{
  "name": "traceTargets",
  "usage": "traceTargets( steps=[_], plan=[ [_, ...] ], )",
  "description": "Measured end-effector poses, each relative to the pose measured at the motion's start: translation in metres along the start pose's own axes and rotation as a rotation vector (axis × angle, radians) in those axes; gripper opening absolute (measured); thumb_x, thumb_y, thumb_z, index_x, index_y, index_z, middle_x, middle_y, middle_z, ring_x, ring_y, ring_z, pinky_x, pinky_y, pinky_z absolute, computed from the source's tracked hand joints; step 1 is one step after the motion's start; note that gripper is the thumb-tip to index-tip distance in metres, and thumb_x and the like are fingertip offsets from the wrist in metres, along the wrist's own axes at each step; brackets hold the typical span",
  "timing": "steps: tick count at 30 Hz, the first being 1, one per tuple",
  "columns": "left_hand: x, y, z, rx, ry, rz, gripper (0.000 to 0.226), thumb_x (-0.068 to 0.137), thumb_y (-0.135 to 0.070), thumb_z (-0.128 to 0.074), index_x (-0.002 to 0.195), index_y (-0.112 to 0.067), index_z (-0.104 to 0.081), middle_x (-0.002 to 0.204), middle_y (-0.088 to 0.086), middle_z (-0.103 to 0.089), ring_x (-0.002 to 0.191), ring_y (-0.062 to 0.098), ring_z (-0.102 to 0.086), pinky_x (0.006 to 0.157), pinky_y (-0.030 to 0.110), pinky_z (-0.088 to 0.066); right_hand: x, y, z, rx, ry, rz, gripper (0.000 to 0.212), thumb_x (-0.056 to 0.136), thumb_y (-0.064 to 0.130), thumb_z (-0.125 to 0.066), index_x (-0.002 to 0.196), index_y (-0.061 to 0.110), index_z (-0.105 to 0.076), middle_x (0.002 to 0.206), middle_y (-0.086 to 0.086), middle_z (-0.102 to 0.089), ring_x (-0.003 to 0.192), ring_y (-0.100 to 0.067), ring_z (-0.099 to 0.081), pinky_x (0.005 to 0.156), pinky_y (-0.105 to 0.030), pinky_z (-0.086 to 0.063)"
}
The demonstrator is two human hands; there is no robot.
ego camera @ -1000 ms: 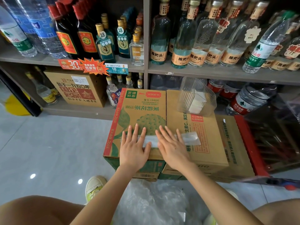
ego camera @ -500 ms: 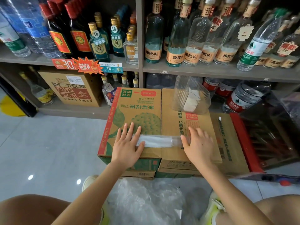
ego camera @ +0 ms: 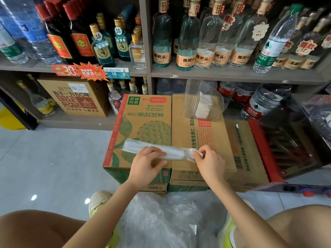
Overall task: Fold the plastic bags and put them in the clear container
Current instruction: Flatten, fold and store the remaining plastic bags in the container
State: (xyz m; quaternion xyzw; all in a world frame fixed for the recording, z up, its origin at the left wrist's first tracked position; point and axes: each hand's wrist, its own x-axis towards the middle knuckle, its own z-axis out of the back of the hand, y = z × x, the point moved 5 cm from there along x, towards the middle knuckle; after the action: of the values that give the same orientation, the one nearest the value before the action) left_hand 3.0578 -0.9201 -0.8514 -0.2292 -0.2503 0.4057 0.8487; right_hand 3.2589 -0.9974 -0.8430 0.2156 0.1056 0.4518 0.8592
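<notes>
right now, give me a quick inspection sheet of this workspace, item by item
surface: tops of the cardboard boxes set side by side on the floor
job's things: folded bag lies as a long strip across two box tops; clear container sits at the back of the right-hand box, with white folded pieces inside; heap of loose bags on the floor between the feet
clutter: nothing seen on the box tops
hands: left hand has curled fingers on the strip's middle; right hand pinches its right end
cables: nothing seen
surroundings: shelves of bottles behind, tiled floor, red crate to the right
</notes>
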Motion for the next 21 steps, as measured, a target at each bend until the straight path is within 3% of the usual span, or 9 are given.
traceTargets(
  steps=[3,6,8,12,16,19,21],
  plan=[
    [0.0,0.002,-0.009,-0.024,0.012,0.042,0.046,0.077,-0.055,-0.055,0.104,-0.023,-0.074,0.102,-0.007,-0.065,0.1,0.017,-0.056,0.085,0.027,-0.041,0.001,-0.001,0.004,0.339,0.074,-0.071,0.018,0.091,0.025,-0.062,0.08,0.013,-0.054,0.068,-0.005,-0.065,0.059,-0.017,-0.061,0.052,-0.026,-0.044],
    [0.002,0.002,-0.009,0.023,-0.006,0.045,0.045,0.074,-0.056,-0.061,0.105,-0.026,-0.073,0.099,-0.006,-0.064,0.097,0.019,-0.056,0.083,0.027,-0.039,0.004,0.008,0.016,0.75,0.189,-0.206,0.013,0.089,0.009,-0.063,0.081,0.005,-0.053,0.073,-0.012,-0.068,0.048,-0.012,-0.057,0.045,-0.023,-0.041],
    [0.004,0.002,-0.009,0.043,-0.021,0.053,0.042,0.073,-0.053,-0.065,0.105,-0.027,-0.073,0.096,-0.006,-0.063,0.094,0.019,-0.056,0.08,0.028,-0.038,0.009,0.02,0.024,0.896,0.267,-0.249,0.01,0.087,0.001,-0.063,0.082,0.004,-0.054,0.072,-0.011,-0.068,0.046,-0.01,-0.054,0.042,-0.021,-0.04],
    [0.008,0.005,-0.007,0.041,-0.124,0.096,0.023,0.077,-0.038,-0.073,0.095,-0.024,-0.076,0.086,-0.005,-0.065,0.086,0.022,-0.06,0.073,0.03,-0.044,0.022,0.039,0.033,1.009,0.361,-0.296,0.007,0.09,0.009,-0.064,0.094,0.006,-0.06,0.077,-0.01,-0.071,0.052,-0.012,-0.06,0.043,-0.02,-0.044],
    [0.012,0.011,0.001,-0.067,-0.184,0.257,0.011,0.085,-0.031,-0.072,0.091,-0.023,-0.077,0.079,-0.01,-0.064,0.082,0.015,-0.057,0.063,0.016,-0.037,0.028,0.033,0.04,0.97,0.189,-0.283,0.015,0.095,0.021,-0.058,0.103,0.009,-0.061,0.086,-0.006,-0.069,0.059,-0.012,-0.062,0.048,-0.023,-0.048],
    [0.015,0.014,0.005,-0.258,-0.146,0.438,0.012,0.089,-0.038,-0.065,0.093,-0.03,-0.073,0.08,-0.013,-0.063,0.079,0.007,-0.055,0.063,0.017,-0.038,0.027,0.02,0.034,0.964,0.136,-0.319,0.018,0.098,0.01,-0.051,0.113,0.007,-0.061,0.094,-0.009,-0.068,0.071,-0.014,-0.062,0.054,-0.023,-0.052],
    [0.017,0.016,0.007,-0.41,-0.132,0.53,0.004,0.089,-0.04,-0.065,0.09,-0.037,-0.067,0.084,-0.012,-0.065,0.078,0.003,-0.056,0.064,0.018,-0.041,0.024,0.016,0.024,0.948,0.188,-0.347,0.03,0.095,-0.003,-0.048,0.12,0.007,-0.058,0.1,-0.007,-0.066,0.082,-0.017,-0.064,0.06,-0.023,-0.054]
  ],
)
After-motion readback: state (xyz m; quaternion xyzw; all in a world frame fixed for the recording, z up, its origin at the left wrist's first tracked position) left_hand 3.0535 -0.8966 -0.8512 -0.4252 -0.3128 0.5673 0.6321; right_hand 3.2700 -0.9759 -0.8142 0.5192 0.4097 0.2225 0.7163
